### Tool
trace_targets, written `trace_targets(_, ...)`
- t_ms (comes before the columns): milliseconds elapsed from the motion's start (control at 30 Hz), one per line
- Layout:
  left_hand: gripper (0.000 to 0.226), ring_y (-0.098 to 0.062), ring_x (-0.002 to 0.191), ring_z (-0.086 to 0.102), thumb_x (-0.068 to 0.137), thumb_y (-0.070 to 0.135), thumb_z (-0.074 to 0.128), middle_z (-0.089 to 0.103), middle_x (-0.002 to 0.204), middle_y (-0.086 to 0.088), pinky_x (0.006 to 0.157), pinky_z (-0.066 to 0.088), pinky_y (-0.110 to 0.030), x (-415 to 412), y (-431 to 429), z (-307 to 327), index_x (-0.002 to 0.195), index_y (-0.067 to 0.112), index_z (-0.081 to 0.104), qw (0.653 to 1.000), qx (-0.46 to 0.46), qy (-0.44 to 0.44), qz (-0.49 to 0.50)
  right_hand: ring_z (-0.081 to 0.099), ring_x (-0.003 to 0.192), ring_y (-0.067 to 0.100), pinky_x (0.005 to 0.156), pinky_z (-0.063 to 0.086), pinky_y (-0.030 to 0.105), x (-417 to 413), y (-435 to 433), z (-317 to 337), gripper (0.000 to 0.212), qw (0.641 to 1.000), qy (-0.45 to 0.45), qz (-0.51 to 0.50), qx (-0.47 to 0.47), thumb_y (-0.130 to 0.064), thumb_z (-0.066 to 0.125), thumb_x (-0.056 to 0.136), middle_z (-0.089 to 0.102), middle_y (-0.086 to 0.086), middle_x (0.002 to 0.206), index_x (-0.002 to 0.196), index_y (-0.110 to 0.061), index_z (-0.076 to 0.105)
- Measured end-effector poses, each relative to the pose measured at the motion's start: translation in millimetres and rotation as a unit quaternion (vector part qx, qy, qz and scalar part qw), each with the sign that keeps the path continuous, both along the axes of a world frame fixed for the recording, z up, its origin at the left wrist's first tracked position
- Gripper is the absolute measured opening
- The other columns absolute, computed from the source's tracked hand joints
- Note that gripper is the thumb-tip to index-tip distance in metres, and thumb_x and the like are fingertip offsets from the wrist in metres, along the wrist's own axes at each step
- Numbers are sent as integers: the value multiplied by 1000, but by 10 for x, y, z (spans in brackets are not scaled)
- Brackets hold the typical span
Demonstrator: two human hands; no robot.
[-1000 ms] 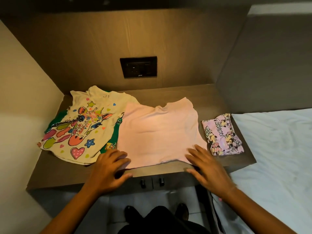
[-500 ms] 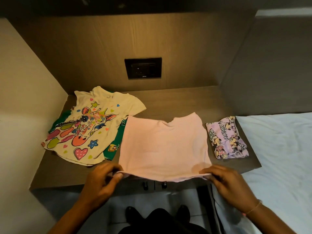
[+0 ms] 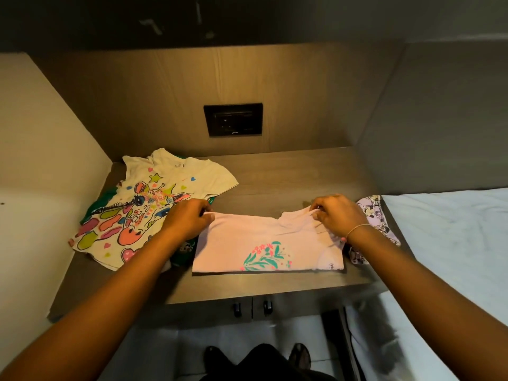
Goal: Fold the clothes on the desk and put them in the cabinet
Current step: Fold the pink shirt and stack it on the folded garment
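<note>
A pink shirt (image 3: 264, 244) lies folded in half on the wooden desk (image 3: 288, 174), with a green and pink flower print facing up. My left hand (image 3: 189, 218) pinches its far left corner. My right hand (image 3: 336, 215) pinches the far right edge near the neckline. To the left, a cream shirt with a colourful giraffe print (image 3: 143, 204) lies flat over a green garment (image 3: 181, 254). A folded purple cartoon-print garment (image 3: 380, 224) sits at the right, partly behind my right wrist.
Two cabinet doors with small dark knobs (image 3: 251, 306) sit under the desk's front edge. A black wall socket (image 3: 233, 119) is on the back panel. A bed with a pale sheet (image 3: 450, 243) borders the desk's right side. A wall closes the left.
Both hands gripped the pink shirt's near hem, lifted it and carried it away from me, folding the shirt in half. The flower print now shows on top.
</note>
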State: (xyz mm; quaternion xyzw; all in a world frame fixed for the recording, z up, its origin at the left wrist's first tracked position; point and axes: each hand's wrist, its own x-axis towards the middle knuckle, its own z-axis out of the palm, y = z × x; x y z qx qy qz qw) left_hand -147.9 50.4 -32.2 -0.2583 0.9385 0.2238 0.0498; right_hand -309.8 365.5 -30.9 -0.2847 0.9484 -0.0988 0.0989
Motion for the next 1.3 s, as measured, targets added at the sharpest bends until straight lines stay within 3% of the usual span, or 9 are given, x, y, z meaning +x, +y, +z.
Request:
trace_targets(167,52,-24,116,46,85,50,63,56,130,-1,89,41,-40,-171,-27,-203,132,28,55,961,-202,6,-189,46,124,24,99,42,42,-100,-100,-91,55,995,-6,95,33,-34,70,84,55,-3,138,135,-33,50)
trace_targets(300,50,-23,116,43,87,48,60,57,130,3,88,35,-40,-261,21,-260,134,34,51,925,-249,-28,-286,42,127,26,102,40,43,-147,-183,-134,60,982,-24,149,113,-37,67,85,49,0,142,141,-33,44)
trace_targets(533,33,-18,111,41,85,48,60,58,116,5,88,27,-38,-346,30,-167,113,31,64,934,-210,-57,-283,50,111,23,90,41,36,-178,-205,-126,36,983,-52,136,115,-39,66,85,63,2,117,119,-28,60)
trace_targets(667,17,-15,103,53,81,38,67,66,101,9,97,29,-38,-210,46,-56,97,32,66,945,-181,32,-269,54,96,19,76,44,30,-56,-90,-89,16,993,-12,116,18,-26,69,80,62,-6,94,89,-33,57)
trace_targets(733,17,-17,94,60,78,32,73,69,93,8,93,33,-38,-53,44,-36,93,31,65,942,-179,95,-268,52,85,17,67,41,28,66,3,-91,28,991,49,115,-40,-15,66,76,57,-9,83,79,-35,47)
trace_targets(800,23,-20,94,62,76,29,75,69,96,5,87,39,-38,136,53,-63,97,28,67,935,-175,117,-285,47,81,13,65,35,25,211,93,-93,31,986,92,133,-38,-11,67,75,56,-9,83,81,-35,46)
trace_targets(967,54,-18,126,40,89,49,44,49,141,4,99,35,-35,520,225,-174,140,31,45,945,-169,-58,-274,49,106,19,88,42,34,416,237,-114,43,982,31,180,56,-39,59,73,57,-3,117,114,-25,58)
trace_targets(1200,71,-23,134,37,89,50,24,29,157,-6,105,33,-43,644,915,-258,151,16,23,965,-151,-91,-196,49,122,21,105,39,34,654,311,-111,55,978,18,204,26,-33,47,79,54,2,138,132,-22,57)
trace_targets(1300,65,-25,139,32,95,45,29,22,160,-6,106,34,-43,369,826,-247,151,14,23,966,-144,-69,-204,51,116,21,96,43,35,819,419,-179,57,985,31,164,39,-37,44,78,54,1,138,132,-23,57)
